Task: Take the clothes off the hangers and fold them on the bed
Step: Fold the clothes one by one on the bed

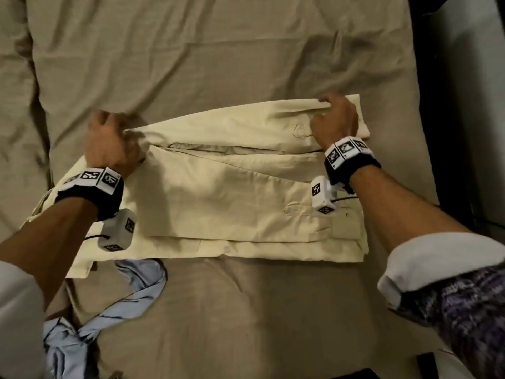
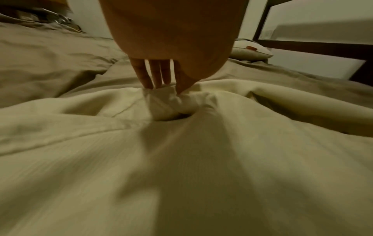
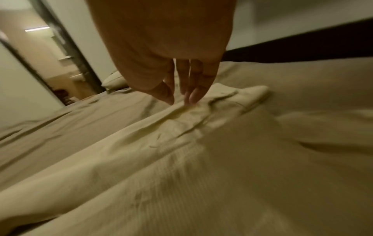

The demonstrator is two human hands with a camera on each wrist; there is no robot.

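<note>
Cream trousers [image 1: 224, 198] lie folded across the tan bed sheet [image 1: 191, 58], waist end to the right. My left hand [image 1: 112, 140] pinches a bunched fold of the cream cloth [image 2: 167, 102] at the far left edge, between thumb and fingers [image 2: 153, 75]. My right hand [image 1: 336, 116] pinches the far edge of the trousers near the waistband [image 3: 228, 102], thumb and fingertips [image 3: 191, 95] meeting on the cloth. Both hands hold the upper layer slightly raised off the bed.
A crumpled light blue shirt [image 1: 90, 324] lies at the near left of the bed. A dark bed frame [image 1: 453, 132] runs along the right side. A pillow [image 2: 250, 51] sits at the head. A doorway [image 3: 66, 67] opens beyond the bed.
</note>
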